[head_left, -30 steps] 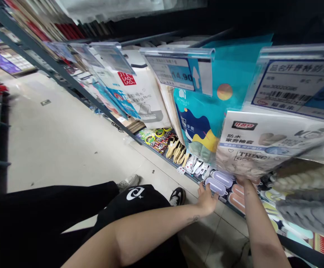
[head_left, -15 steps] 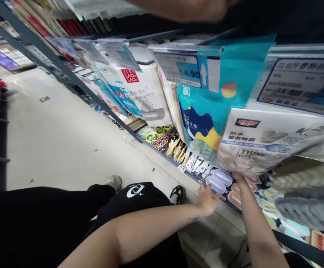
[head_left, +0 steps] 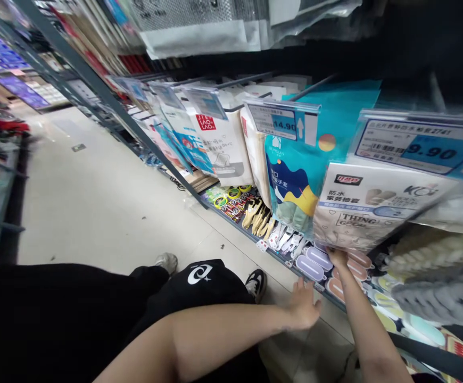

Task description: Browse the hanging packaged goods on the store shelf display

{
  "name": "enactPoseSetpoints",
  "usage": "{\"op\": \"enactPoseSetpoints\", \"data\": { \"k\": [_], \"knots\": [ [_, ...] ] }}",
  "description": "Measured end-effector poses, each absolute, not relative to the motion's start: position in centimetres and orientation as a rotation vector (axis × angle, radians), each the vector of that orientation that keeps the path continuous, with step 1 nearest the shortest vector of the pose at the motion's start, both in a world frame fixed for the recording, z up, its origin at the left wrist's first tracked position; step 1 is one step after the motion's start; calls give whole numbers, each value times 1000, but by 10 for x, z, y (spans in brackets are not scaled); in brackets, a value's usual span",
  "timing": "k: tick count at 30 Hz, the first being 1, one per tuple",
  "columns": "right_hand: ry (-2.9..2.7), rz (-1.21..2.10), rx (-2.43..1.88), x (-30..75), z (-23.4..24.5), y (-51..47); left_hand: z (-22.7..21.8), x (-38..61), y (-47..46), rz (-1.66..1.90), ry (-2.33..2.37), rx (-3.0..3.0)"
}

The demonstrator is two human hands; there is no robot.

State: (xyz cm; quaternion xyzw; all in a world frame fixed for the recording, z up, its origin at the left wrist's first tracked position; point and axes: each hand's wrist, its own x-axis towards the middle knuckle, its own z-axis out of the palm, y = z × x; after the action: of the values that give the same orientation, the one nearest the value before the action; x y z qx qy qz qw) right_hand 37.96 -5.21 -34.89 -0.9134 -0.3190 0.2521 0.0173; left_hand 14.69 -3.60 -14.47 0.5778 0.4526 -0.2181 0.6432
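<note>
My right hand [head_left: 337, 257] reaches up to the bottom edge of a white packet of sleeve covers [head_left: 369, 205] that hangs from a hook. Its fingers go behind the packet and seem to grip that edge. My left hand [head_left: 305, 308] hovers with fingers spread and nothing in it, just in front of the bottom shelf. It is close to the lilac oval items [head_left: 310, 267] lying there. A teal glove packet [head_left: 295, 181] hangs just left of the white one.
Price tags [head_left: 419, 149] stick out on hooks above the packets. Grey and cream chenille mop heads [head_left: 439, 290] hang at the right. Yellow items [head_left: 257, 219] and small goods fill the low shelf. The pale tiled aisle floor [head_left: 96, 202] runs left; my black-clad legs and shoes [head_left: 257, 282] are below.
My left hand has drifted down and right, away from the lilac items. The view has tilted, showing more of the shelf above. An arm briefly seen at the top edge is gone.
</note>
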Motion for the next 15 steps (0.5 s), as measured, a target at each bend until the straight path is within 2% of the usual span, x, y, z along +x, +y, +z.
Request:
{"op": "enactPoseSetpoints", "data": {
  "k": [5, 9, 12, 15],
  "knots": [
    [-668, 428, -2954, 340, -351, -68, -172, 113, -104, -529, 442, 1673],
    [-451, 293, -2915, 284, -353, -82, -199, 85, -161, -667, 446, 1606],
    [-636, 356, -2989, 245, -353, -96, -204, 82, -177, -695, 457, 1688],
    [-1263, 572, -2925, 218, -352, -110, -195, 92, -172, -522, 429, 1814]
  ]
}}
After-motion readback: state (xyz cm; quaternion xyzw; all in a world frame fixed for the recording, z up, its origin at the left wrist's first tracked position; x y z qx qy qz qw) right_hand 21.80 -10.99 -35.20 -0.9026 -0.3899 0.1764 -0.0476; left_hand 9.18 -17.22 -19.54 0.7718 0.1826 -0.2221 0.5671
